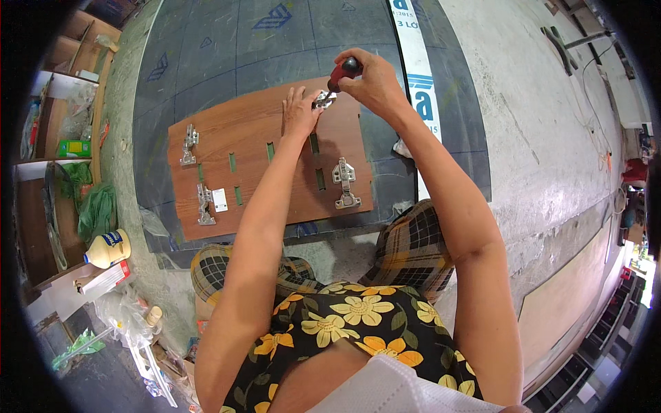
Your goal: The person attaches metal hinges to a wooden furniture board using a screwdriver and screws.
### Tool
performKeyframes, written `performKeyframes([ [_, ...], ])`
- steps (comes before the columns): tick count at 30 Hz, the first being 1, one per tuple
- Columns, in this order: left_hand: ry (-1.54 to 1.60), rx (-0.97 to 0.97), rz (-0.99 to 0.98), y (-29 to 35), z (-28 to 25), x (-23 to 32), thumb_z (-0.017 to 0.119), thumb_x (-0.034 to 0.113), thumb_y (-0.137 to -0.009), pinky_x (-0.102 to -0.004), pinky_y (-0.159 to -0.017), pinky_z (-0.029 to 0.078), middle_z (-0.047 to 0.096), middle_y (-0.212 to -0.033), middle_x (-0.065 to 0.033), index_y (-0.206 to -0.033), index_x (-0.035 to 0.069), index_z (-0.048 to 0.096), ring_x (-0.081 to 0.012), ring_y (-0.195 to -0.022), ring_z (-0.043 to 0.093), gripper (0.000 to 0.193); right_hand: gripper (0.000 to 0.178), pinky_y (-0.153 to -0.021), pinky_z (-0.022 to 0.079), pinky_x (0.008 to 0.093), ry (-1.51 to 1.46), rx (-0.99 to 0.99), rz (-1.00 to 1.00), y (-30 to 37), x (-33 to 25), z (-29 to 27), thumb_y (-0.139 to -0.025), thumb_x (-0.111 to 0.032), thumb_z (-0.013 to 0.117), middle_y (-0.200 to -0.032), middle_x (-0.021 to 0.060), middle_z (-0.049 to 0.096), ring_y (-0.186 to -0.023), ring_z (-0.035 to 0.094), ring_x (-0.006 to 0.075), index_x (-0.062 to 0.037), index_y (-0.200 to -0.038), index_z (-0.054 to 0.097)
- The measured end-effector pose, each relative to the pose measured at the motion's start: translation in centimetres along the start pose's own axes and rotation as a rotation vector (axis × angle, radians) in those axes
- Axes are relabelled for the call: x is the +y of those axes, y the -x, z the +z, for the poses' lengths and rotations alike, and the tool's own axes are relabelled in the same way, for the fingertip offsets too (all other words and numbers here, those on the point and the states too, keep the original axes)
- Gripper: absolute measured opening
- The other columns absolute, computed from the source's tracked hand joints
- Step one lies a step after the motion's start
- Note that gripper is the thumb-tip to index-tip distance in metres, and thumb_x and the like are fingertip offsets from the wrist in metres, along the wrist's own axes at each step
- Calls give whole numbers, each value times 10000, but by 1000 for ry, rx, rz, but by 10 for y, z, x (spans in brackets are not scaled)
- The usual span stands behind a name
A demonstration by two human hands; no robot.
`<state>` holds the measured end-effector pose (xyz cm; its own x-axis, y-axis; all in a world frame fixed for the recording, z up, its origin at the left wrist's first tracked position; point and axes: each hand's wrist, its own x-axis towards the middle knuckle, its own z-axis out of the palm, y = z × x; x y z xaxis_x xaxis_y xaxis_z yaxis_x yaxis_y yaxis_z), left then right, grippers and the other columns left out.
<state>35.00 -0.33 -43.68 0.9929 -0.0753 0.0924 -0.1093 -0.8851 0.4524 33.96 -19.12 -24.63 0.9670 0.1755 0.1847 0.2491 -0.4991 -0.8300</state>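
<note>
A brown wood-grain cabinet panel (261, 127) with several slots lies in front of me. Near its far right corner sits a metal cabinet hinge (325, 100). My left hand (301, 112) rests on the panel, thumb and forefinger at the hinge's left side, the other fingers spread on the wood. In my right hand (375, 84) is a screwdriver (339, 74) with a red and black handle, tilted, its shaft pointing down at that hinge; the tip's exact contact is hard to see. Other hinges are the near right hinge (346, 184), far left hinge (189, 145) and near left hinge (205, 204).
Under the panel is a dark sheet-covered board (206, 76), with a white printed strip (418, 76) along its right. A small white label (219, 199) lies beside one hinge. Left stand shelves (51, 165), a cream jug (109, 248) and plastic bags (98, 212). Concrete floor (537, 151) extends right.
</note>
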Motion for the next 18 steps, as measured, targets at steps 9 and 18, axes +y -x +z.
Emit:
performKeyframes([
  [9, 30, 46, 24, 0, 3, -5, 755, 250, -804, -584, -1117, 292, 452, -1438, -154, -1319, 254, 586, -397, -1384, 338, 542, 323, -777, 531, 396, 70, 38, -51, 0, -2, -6, -708, -134, 678, -892, 197, 698, -845, 676, 367, -51, -1020, 669],
  [18, 7, 3, -6, 0, 0, 0, 725, 267, -836, -560, -1139, 275, 423, -1472, -139, -1325, 252, 580, -371, -1411, 310, 510, 336, -797, 544, 335, 138, 15, -104, -2, 12, 8, -750, -150, 749, -944, 134, 721, -876, 706, 255, -74, -1068, 670],
])
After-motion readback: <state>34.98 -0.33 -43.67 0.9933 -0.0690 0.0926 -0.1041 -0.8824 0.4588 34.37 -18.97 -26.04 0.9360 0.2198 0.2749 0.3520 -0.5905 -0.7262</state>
